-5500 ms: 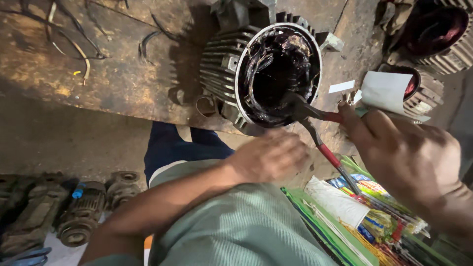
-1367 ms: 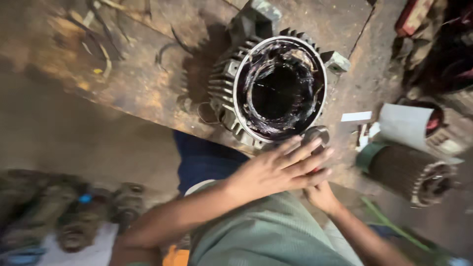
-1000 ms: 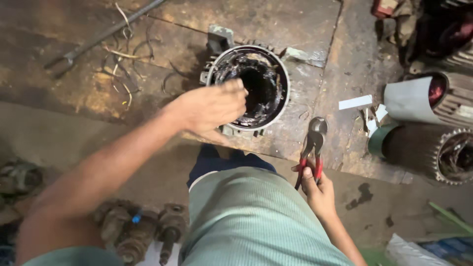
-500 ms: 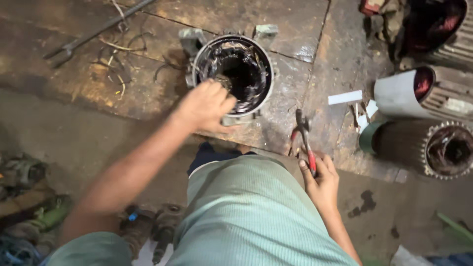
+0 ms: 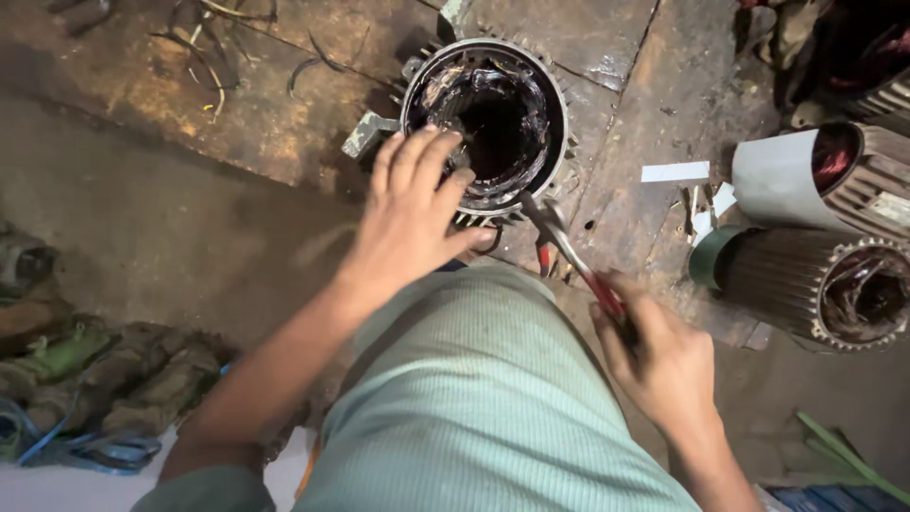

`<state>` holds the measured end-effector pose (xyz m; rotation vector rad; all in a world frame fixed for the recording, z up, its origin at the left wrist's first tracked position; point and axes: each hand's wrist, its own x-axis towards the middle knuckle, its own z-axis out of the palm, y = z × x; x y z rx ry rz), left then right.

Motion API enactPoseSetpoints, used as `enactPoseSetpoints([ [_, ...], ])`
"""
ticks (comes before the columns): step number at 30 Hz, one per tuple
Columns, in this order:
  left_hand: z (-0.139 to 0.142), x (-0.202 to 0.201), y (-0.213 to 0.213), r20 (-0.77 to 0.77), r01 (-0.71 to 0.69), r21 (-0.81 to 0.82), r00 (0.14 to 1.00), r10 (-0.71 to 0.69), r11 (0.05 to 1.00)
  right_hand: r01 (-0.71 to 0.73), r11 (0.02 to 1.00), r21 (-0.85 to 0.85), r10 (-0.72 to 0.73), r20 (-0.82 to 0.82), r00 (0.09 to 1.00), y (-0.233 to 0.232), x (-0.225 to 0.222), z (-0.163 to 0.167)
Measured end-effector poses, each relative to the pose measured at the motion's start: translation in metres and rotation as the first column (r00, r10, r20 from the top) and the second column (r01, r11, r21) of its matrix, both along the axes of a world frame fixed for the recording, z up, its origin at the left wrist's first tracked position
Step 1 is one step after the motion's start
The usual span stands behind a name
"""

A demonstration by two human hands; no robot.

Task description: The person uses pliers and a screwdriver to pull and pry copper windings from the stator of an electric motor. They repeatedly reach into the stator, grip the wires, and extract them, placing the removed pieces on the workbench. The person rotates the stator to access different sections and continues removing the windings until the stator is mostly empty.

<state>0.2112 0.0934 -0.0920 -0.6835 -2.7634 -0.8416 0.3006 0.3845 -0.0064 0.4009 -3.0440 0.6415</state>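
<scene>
finned motor housing (image 5: 485, 123) upright on the stained workshop floor (image 5: 190, 228), open end up, at about twelve o'clock from the body, dark windings glinting inside. left hand (image 5: 412, 213) spread over the rim at the housing's seven o'clock, fingers (image 5: 417, 156) flat on the edge and the thumb hooked toward the bore, pressing rather than clenched. right hand (image 5: 659, 356) at four o'clock, closed around the red handles of pliers (image 5: 569, 256), nose aimed at the rim's five o'clock and just touching or just short of it; hard to tell which. probably best done with the left palm bearing down so the housing cannot rock, and the pliers biting square on one strand instead of levering against the cast edge. two more motor bodies (image 5: 825, 228) lying at three o'clock, paper scraps (image 5: 675, 173) between, loose wire (image 5: 204, 71) at ten o'clock. pliers' tips blurred; bottom of the bore lost in shadow; greasy clutter (image 5: 85, 379) at eight o'clock too murky to name.
</scene>
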Motion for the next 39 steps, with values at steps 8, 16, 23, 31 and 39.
enactPoseSetpoints([
  [8, -0.006, -0.016, -0.009, -0.049, 0.148, 0.029, 0.988, -0.147, 0.989, -0.146, 0.762, 0.631, 0.099, 0.109, 0.989, -0.045, -0.034, 0.046],
  [16, -0.026, -0.043, -0.029, 0.006, 0.300, 0.159, 0.953, -0.304, 0.941, -0.697, 0.385, 0.605, -0.236, 0.795, 0.560, -0.128, -0.137, 0.103],
  [23, -0.036, -0.045, -0.033, 0.025, 0.288, 0.196, 0.954, -0.298, 0.937, -0.750, 0.265, 0.607, -0.306, 0.790, 0.531, -0.168, -0.179, 0.120],
  [31, -0.036, -0.052, -0.039, 0.008, 0.319, 0.174, 0.945, -0.326, 0.932, -0.604, 0.266, 0.751, -0.398, 0.656, 0.641, -0.166, -0.191, 0.120],
  [39, -0.041, -0.052, -0.042, -0.059, 0.298, 0.126, 0.954, -0.293, 0.946, -0.657, 0.235, 0.716, -0.381, 0.690, 0.616, -0.170, -0.196, 0.114],
])
